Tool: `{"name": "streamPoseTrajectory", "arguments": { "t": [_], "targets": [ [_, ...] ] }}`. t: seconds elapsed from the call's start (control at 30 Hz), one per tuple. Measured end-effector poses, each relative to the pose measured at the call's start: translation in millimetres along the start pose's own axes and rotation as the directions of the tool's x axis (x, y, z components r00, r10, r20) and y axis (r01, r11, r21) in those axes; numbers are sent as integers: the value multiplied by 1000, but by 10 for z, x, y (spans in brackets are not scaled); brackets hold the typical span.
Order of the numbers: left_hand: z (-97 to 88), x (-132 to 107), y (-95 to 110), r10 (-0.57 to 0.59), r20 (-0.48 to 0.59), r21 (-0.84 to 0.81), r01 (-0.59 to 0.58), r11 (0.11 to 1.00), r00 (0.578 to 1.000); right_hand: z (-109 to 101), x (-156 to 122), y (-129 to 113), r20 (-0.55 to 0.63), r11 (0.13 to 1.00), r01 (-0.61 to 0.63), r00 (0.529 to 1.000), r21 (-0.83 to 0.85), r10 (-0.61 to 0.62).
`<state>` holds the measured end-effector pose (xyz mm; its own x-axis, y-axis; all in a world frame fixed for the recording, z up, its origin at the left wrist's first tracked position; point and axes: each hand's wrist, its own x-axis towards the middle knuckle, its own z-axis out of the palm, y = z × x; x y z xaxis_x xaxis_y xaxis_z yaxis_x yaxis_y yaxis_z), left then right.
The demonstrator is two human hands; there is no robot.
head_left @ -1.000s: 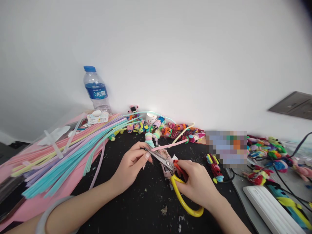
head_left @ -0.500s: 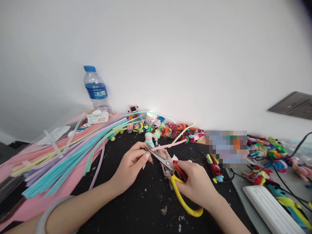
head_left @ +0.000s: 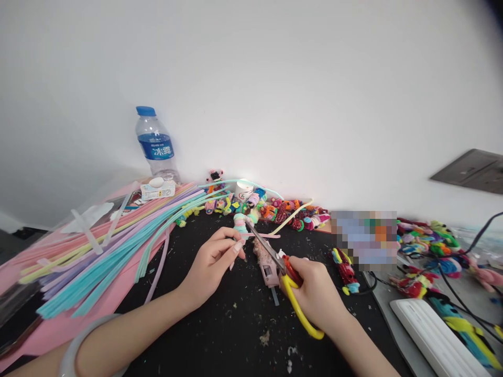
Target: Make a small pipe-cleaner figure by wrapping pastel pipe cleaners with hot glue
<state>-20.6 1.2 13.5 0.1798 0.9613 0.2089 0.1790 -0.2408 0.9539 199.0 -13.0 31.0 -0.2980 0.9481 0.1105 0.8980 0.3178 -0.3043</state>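
Note:
My right hand [head_left: 314, 288] grips a pair of scissors [head_left: 288, 277] with red and yellow handles. Their metal blades point up and left, with the tips close to a pastel striped pipe-cleaner figure [head_left: 240, 222]. My left hand [head_left: 216, 264] is closed in a pinch just left of the blades. Something small and greenish shows at its fingertips, too small to make out. Beyond the fingers a short pink pipe cleaner [head_left: 269, 235] lies across the table. Under the blades lies a pink glue gun [head_left: 269, 273], partly hidden by the scissors.
Pastel pipe cleaners [head_left: 98, 272] spread over the left side, below a water bottle [head_left: 155, 144]. Several small fuzzy figures [head_left: 283, 209] line the wall around a white paper cup [head_left: 244, 189]. A red figure [head_left: 346, 269], a white power strip [head_left: 436, 335] and black cables are on the right.
The scissors have moved away from my left fingertips, their blades turned more upright. The pink pipe cleaner looks shorter and lies flatter. More of the glue gun shows.

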Motion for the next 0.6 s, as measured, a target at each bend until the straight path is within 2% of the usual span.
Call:
{"name": "streamPoseTrajectory", "arguments": {
  "t": [0.1, 0.2, 0.43, 0.6],
  "targets": [
    [-2, 0, 17, 1, 3, 17, -1, 1000, 1000, -53, 49, 105, -123, 991, -106, 988, -80, 95],
    [2, 10, 30, -4, 38, 17, 3, 1000, 999, -121, 111, 322, -252, 948, -257, 945, -187, 207],
    [27, -3, 75, 85, 227, 62, -102, 993, 970, -166, 221, 1033, -380, 965, -155, 923, -210, 66],
    [42, -33, 105, 92, 340, 99, -133, 986, 936, -126, 251, 1213, -384, 967, -142, 922, -212, 51]
  ]
}}
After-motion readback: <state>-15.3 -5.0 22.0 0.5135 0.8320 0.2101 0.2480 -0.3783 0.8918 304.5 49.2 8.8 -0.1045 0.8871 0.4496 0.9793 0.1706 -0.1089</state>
